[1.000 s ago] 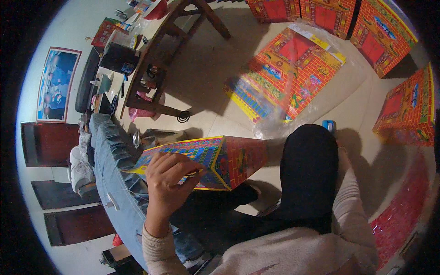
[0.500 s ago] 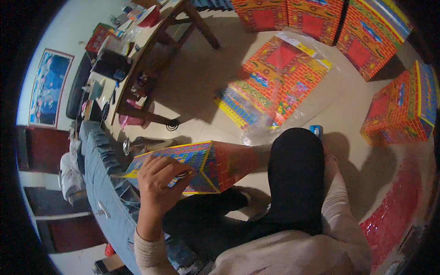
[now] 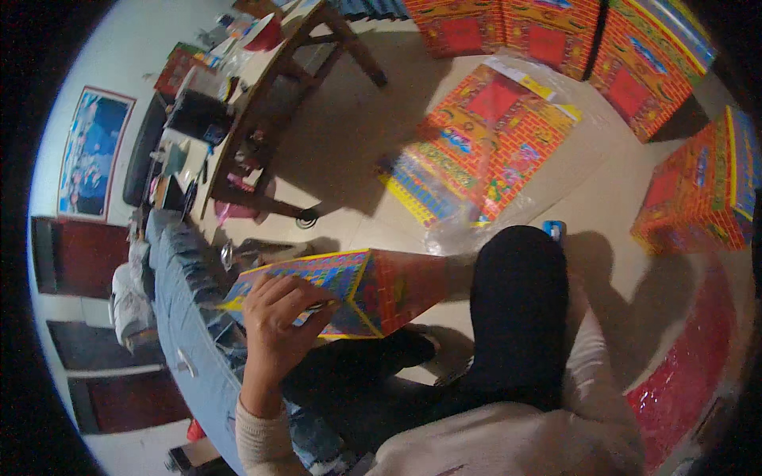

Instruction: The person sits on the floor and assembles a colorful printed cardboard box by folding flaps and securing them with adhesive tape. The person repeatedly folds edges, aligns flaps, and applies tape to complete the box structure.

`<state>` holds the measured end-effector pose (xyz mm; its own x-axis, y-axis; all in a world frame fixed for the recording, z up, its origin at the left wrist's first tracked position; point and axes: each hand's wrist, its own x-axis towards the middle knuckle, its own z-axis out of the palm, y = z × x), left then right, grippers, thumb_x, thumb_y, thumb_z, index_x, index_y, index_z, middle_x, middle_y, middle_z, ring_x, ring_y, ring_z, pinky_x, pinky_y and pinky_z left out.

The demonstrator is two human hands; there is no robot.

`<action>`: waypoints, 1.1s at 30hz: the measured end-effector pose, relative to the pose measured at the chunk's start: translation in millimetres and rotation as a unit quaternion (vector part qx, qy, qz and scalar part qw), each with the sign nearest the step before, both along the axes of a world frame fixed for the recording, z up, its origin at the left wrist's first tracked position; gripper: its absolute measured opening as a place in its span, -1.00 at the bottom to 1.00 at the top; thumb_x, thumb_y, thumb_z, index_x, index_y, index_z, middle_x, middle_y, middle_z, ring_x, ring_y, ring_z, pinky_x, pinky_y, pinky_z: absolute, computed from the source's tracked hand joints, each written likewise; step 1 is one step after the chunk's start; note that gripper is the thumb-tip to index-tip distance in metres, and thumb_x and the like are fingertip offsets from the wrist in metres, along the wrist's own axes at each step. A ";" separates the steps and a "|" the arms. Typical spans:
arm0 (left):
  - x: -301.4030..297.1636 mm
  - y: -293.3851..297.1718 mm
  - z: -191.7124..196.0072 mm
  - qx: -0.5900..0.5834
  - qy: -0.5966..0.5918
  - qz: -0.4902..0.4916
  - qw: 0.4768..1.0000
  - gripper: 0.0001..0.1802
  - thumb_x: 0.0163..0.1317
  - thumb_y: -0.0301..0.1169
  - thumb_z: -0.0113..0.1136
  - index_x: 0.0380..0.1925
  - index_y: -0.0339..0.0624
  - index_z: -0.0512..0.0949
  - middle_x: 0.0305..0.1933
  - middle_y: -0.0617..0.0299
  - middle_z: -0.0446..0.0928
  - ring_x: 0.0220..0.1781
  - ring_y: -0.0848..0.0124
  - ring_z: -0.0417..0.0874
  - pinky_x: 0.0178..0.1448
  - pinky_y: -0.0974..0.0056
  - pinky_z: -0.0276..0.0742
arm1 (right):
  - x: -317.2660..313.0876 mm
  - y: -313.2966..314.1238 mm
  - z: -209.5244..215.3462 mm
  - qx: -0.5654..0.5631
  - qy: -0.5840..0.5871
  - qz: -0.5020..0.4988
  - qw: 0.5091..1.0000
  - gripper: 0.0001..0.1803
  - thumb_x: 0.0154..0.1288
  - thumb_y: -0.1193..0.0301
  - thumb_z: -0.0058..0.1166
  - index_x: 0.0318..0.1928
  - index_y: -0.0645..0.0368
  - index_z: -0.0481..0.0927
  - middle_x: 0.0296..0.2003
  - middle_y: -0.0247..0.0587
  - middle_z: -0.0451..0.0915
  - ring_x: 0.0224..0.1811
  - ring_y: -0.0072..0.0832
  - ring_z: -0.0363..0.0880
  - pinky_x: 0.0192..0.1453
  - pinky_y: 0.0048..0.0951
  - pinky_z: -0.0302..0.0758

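My left hand [image 3: 278, 321] grips a folded paper box [image 3: 373, 293] held over my lap, fingers curled on its blue and yellow top panel. The box has red brick-patterned sides and points to the right, toward my black-trousered knee [image 3: 516, 317]. Something small and shiny shows between my fingers; I cannot tell what it is. My right hand is hidden; only its cream sleeve [image 3: 591, 373] shows beyond the knee, and the box's right end fades out of sight there.
A flat stack of printed sheets in clear plastic [image 3: 484, 143] lies on the floor ahead. Assembled red boxes stand at the top [image 3: 556, 32] and right [image 3: 698, 190]. A wooden table [image 3: 278, 71] is upper left, a person's jeans-clad leg [image 3: 178, 317] to my left, a red sheet [image 3: 683, 381] lower right.
The view has drifted a little, so the floor and boxes shift in the picture. My left hand stays on the paper box in nearly the same grip.
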<state>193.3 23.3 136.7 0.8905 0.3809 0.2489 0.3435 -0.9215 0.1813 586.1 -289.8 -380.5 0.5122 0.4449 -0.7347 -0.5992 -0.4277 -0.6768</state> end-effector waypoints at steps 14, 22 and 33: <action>-3.2 -3.3 -3.6 0.037 -0.029 -0.038 0.998 -0.83 -0.02 -0.39 0.52 -0.40 -0.06 0.71 -0.42 0.28 0.63 -0.36 0.27 0.66 -0.20 0.17 0.50 | -74.5 198.5 400.9 0.349 0.052 0.273 0.895 -0.71 0.50 0.34 0.20 0.11 0.10 0.48 -0.28 -0.44 0.55 -0.56 -0.86 0.22 -0.56 -0.73 0.10; -6.4 -3.8 -9.3 0.045 -0.045 -0.045 0.997 -0.80 -0.04 -0.39 0.51 -0.37 -0.06 0.71 -0.43 0.25 0.58 -0.31 0.21 0.68 -0.11 0.15 0.56 | -168.8 231.5 442.7 0.263 0.113 0.375 0.882 -0.62 0.47 0.34 0.27 0.14 0.10 0.41 -0.31 -0.44 0.55 -0.49 -0.84 0.33 -0.54 -0.72 0.09; -8.1 -3.8 -10.9 0.048 -0.052 -0.049 0.996 -0.83 -0.01 -0.39 0.50 -0.38 -0.04 0.71 -0.44 0.29 0.60 -0.33 0.27 0.68 -0.14 0.16 0.53 | -184.1 234.6 442.1 0.189 0.079 0.400 0.893 -0.69 0.45 0.26 0.30 0.03 0.05 0.49 -0.35 -0.51 0.48 -0.52 -0.83 0.20 -0.54 -0.71 -0.01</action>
<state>185.1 19.5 125.8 0.8901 0.2628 0.3723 0.2342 -0.9646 0.1208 401.9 -55.2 61.6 -0.1782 0.8531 -0.4904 -0.3046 -0.5217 -0.7969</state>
